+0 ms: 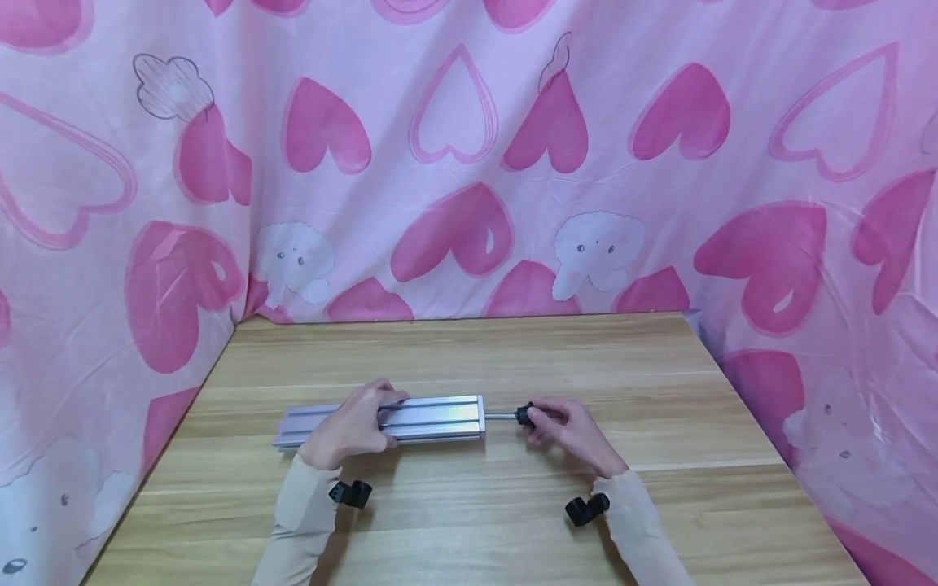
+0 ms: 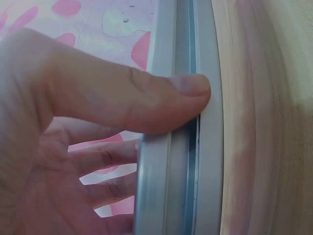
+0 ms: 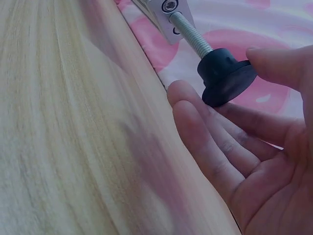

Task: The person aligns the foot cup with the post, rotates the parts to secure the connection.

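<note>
The aluminium profile lies lengthwise across the desk in front of the person, and everything else is placed from it here. Its right end carries a pale end plate, with a bolt head set in it, seen in the right wrist view. Out of that plate runs a threaded rod, tipped with a black foot (a disc with a narrower collar, much like a levelling foot).

The left hand grips the profile left of its middle, thumb on the near side over a groove and fingers spread beyond the far edge. The right hand, off the profile's right end, pinches the black foot by its rim between thumb and index finger, the other fingers loosely extended.

The step in hand looks like turning the foot and its rod at the plate; whether it is going in or coming out cannot be told. The next move probably calls for a firm left hold on the profile and small twists of the foot, with the rod kept in line.

Nearer the person than the profile are two pale sleeves, each with a black wrist device. The desk has wood grain, and beyond the profile hangs pink cloth printed with hearts, closing in both sides too.
</note>
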Demonstrator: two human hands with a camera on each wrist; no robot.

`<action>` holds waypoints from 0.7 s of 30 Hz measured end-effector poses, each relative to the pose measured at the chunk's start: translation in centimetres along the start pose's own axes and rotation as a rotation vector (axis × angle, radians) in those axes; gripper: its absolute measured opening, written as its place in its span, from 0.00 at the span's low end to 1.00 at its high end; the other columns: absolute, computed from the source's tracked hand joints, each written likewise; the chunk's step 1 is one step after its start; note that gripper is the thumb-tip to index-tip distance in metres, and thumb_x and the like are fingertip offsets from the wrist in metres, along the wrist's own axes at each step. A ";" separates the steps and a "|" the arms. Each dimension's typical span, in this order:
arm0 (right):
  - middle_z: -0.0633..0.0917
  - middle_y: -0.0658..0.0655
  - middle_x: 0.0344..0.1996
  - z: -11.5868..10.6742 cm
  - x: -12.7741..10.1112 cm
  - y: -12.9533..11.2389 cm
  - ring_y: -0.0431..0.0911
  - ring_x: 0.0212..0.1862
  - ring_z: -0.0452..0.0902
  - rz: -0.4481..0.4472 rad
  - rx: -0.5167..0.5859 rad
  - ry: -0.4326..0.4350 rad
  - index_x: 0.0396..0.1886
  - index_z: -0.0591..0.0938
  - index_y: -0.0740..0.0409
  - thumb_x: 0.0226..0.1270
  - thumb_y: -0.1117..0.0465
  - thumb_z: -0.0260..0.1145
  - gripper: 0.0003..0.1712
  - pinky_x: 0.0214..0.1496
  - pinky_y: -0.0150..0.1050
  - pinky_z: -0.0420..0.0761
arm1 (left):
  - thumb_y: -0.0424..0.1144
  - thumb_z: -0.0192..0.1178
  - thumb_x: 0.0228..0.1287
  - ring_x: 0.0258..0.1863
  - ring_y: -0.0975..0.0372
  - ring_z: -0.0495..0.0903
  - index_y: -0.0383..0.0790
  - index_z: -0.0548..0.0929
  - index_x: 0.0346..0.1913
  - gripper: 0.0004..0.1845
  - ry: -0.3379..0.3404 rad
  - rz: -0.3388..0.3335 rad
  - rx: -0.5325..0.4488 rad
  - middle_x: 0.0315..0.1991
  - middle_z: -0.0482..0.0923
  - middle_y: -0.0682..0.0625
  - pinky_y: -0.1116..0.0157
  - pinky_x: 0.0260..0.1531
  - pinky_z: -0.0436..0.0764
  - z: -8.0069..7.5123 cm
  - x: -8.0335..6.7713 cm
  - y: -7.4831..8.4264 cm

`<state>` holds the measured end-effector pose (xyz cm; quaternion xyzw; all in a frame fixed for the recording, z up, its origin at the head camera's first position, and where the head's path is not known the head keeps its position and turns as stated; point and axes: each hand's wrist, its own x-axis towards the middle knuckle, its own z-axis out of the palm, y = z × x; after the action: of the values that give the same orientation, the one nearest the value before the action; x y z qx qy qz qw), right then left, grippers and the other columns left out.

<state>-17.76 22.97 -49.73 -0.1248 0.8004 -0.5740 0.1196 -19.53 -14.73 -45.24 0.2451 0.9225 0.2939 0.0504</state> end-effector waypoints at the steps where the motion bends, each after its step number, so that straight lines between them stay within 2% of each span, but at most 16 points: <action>1: 0.88 0.69 0.43 0.0 0.1 0.1 0.53 0.37 0.88 0.002 0.013 -0.001 0.58 0.81 0.67 0.77 0.50 0.58 0.25 0.43 0.43 0.86 | 0.31 0.77 0.41 0.38 0.59 0.73 0.33 0.83 0.60 0.35 0.001 0.001 0.004 0.46 0.80 0.47 0.63 0.39 0.76 0.0 0.0 0.0; 6: 0.87 0.71 0.38 0.2 0.2 0.2 0.48 0.31 0.87 0.020 0.042 0.004 0.54 0.82 0.71 0.79 0.49 0.55 0.27 0.37 0.46 0.87 | 0.31 0.77 0.40 0.39 0.60 0.74 0.33 0.83 0.60 0.36 0.007 0.011 0.022 0.47 0.80 0.47 0.62 0.41 0.77 0.1 0.1 0.1; 14: 0.88 0.66 0.35 0.3 0.4 0.3 0.48 0.31 0.87 0.071 0.041 0.038 0.49 0.84 0.67 0.79 0.42 0.52 0.31 0.37 0.44 0.87 | 0.31 0.76 0.40 0.38 0.60 0.73 0.33 0.83 0.60 0.36 0.009 0.008 0.006 0.46 0.80 0.47 0.64 0.38 0.75 0.1 0.1 0.0; 17: 0.87 0.68 0.37 0.3 0.4 0.3 0.49 0.34 0.88 0.047 0.045 0.034 0.51 0.82 0.69 0.81 0.43 0.49 0.32 0.40 0.44 0.87 | 0.31 0.76 0.40 0.39 0.60 0.73 0.33 0.83 0.60 0.36 0.006 -0.006 -0.008 0.47 0.80 0.47 0.63 0.39 0.75 -0.1 0.1 0.1; 21: 0.85 0.69 0.45 0.3 0.2 0.3 0.53 0.40 0.88 0.006 0.045 0.025 0.63 0.75 0.67 0.81 0.48 0.52 0.28 0.46 0.43 0.86 | 0.30 0.75 0.40 0.40 0.59 0.74 0.33 0.83 0.60 0.35 0.006 -0.011 -0.019 0.47 0.80 0.47 0.61 0.42 0.77 -0.2 0.0 0.1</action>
<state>-17.84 22.78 -50.07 -0.1123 0.7890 -0.5931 0.1141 -19.57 -14.79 -44.99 0.2385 0.9212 0.3030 0.0515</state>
